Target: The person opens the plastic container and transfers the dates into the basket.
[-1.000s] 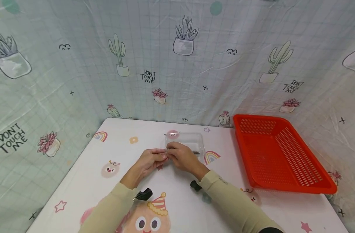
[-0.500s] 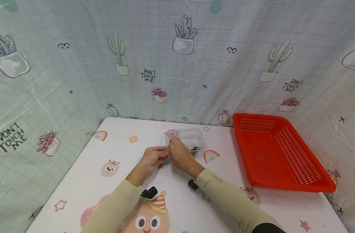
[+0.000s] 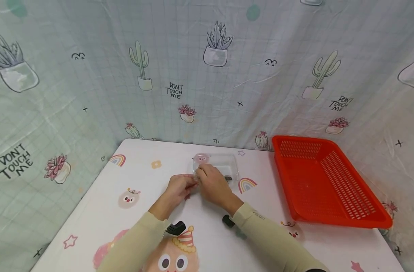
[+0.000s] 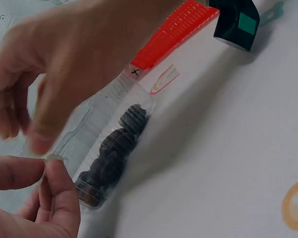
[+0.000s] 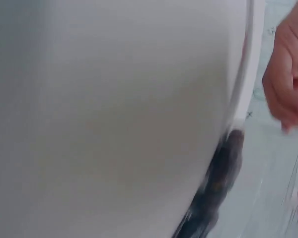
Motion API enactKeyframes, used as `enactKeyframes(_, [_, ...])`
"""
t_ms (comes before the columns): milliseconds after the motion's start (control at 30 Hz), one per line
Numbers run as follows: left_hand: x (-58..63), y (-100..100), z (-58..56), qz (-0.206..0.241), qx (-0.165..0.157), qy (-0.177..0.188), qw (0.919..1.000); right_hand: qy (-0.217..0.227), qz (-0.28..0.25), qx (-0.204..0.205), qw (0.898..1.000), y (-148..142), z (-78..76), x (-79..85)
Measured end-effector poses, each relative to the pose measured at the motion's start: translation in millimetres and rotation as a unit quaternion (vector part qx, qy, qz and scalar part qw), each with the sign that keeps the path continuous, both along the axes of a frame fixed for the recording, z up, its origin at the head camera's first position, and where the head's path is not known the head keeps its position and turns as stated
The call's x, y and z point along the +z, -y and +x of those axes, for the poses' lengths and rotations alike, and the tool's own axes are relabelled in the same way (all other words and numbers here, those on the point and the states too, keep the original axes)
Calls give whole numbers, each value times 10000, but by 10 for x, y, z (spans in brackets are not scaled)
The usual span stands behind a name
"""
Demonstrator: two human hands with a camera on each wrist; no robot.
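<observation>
A clear plastic box (image 3: 224, 160) stands at the middle back of the table. Dark rounded pieces (image 4: 109, 161) lie in a row along its near side; the right wrist view shows the same dark pieces (image 5: 213, 183), blurred. At the box's near left corner, my left hand (image 3: 179, 187) pinches the plastic edge between thumb and forefinger. My right hand (image 3: 213, 187) reaches over that corner with fingers bent down, right beside the left fingertips. In the left wrist view the right hand (image 4: 54, 74) is blurred, and I cannot tell whether its fingertips hold the plastic.
A red perforated basket (image 3: 324, 181) stands on the right of the white patterned table cover (image 3: 142, 234). Behind the table hangs a cactus-print curtain (image 3: 241, 83). Black wrist devices (image 3: 176, 228) sit under both sleeves.
Both hands stay at the box's near left corner. The right fingers have shifted slightly among small working motions, and the left forearm has moved a little to the right.
</observation>
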State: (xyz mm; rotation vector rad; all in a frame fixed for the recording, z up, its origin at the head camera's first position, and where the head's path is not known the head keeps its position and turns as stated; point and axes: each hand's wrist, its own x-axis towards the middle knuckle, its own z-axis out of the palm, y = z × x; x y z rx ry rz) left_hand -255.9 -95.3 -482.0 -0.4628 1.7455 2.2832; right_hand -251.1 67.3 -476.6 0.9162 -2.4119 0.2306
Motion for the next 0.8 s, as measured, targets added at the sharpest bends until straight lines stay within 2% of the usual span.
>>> enactKeyframes(100, [-5, 27, 15, -70, -12, -20, 10000, 200, -43, -87, 9998, -147, 10, -3])
enactKeyframes(267, [-7, 95, -22, -169, -130, 43, 9998, 263, -234, -255, 9991, -401, 14, -22])
enactKeyframes(433, [0, 149, -64, -287, -398, -53, 9988, -113, -230, -190, 9995, -546, 9, -9])
enactKeyframes(600, [-11, 212, -58, -128, -247, -55, 9996, -529, -106, -80, 9985, -590, -6, -22])
enactKeyframes(667, [-16, 221, -56, -82, -216, -65, 9997, -567, -148, -107, 9982, -602, -3, -31])
enactKeyframes(800, [-13, 185, -59, -33, -364, -87, 9993, -553, -357, -270, 9975, -636, 21, -18])
